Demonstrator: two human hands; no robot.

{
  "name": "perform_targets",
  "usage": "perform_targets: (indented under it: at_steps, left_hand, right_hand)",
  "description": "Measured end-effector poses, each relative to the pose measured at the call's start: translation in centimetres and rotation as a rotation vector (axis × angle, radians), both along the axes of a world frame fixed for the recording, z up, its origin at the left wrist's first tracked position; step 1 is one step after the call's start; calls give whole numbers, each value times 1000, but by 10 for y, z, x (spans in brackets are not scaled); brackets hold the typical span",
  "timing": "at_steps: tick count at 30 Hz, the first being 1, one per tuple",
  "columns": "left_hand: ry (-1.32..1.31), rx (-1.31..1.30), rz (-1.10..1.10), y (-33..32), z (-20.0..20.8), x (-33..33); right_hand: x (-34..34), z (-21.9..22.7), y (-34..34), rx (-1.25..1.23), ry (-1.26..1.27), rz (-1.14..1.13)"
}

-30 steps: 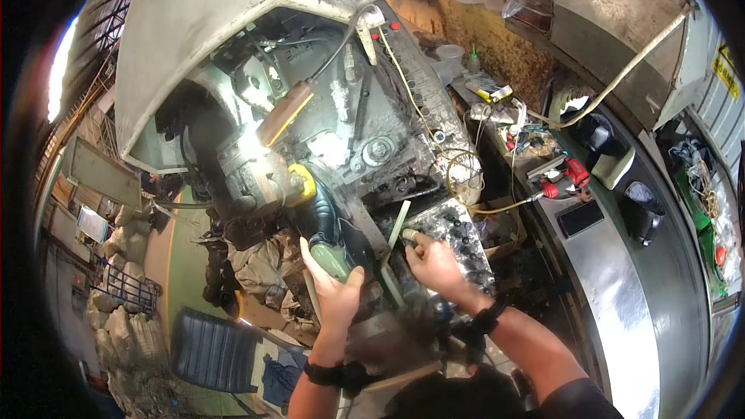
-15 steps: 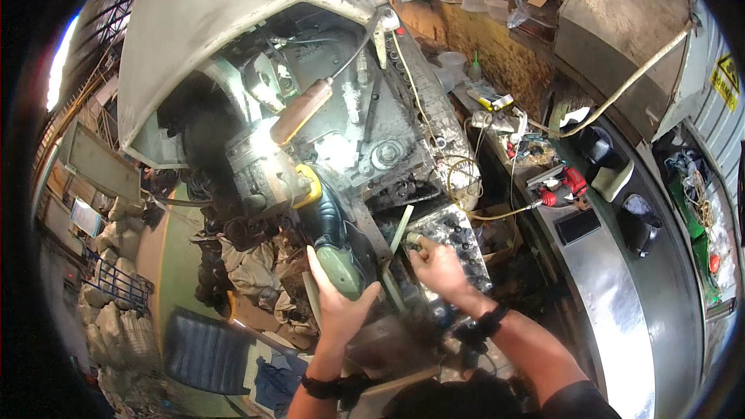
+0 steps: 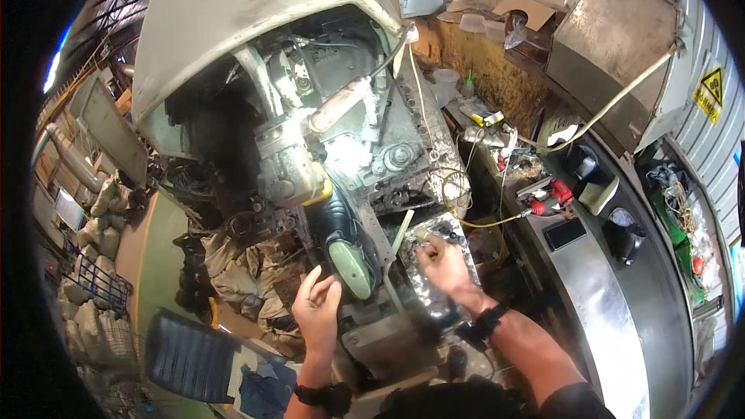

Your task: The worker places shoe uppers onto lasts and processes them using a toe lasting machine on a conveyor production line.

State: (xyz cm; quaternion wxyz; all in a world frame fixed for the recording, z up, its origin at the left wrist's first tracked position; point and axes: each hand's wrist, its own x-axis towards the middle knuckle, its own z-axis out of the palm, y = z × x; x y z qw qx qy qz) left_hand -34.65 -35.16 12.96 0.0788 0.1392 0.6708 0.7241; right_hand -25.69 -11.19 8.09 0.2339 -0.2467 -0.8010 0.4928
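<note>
A power tool with a dark ribbed body, yellow collar and green rounded end (image 3: 351, 268) lies on the machine (image 3: 400, 157), its end pointing toward me. My left hand (image 3: 317, 312) is just left of that green end, apart from it, fingers loosely bent and spread with nothing in them. My right hand (image 3: 445, 265) is over a worn metal block (image 3: 466, 291) to the right. Its thumb and forefinger are pinched together; whatever is between them is too small to make out. A pale green strip (image 3: 403, 231) stands slanted between the tool and my right hand.
A lamp-like handle (image 3: 339, 106) with a cable lies in the machine beneath a large grey hood (image 3: 256, 0). To the right a bench carries a red power tool (image 3: 557, 194), a black phone (image 3: 563, 233) and a thin hose (image 3: 497, 223). Sacks and a dark chair (image 3: 190, 353) are left.
My left hand has let go of the power tool's green end and drawn back to the left. My right hand stays pinched over the metal block. The view has shifted slightly.
</note>
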Motion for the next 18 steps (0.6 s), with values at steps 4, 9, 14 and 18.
perform_targets:
  at_steps: [4, 9, 14, 18]
  left_hand:
    - [117, -11, 10, 3, -13, -17]
    - [117, 23, -92, -2, -21, -32]
    - [13, 101, -198, -9, -13, -41]
    - [-165, 118, -115, -23, -18, -54]
  right_hand:
    - [-2, 39, -21, -46, 27, 46]
    - [-14, 69, -61, 38, 59, 178]
    - [-20, 68, -71, -87, 25, 115]
    - [-20, 58, -76, -382, -9, 145]
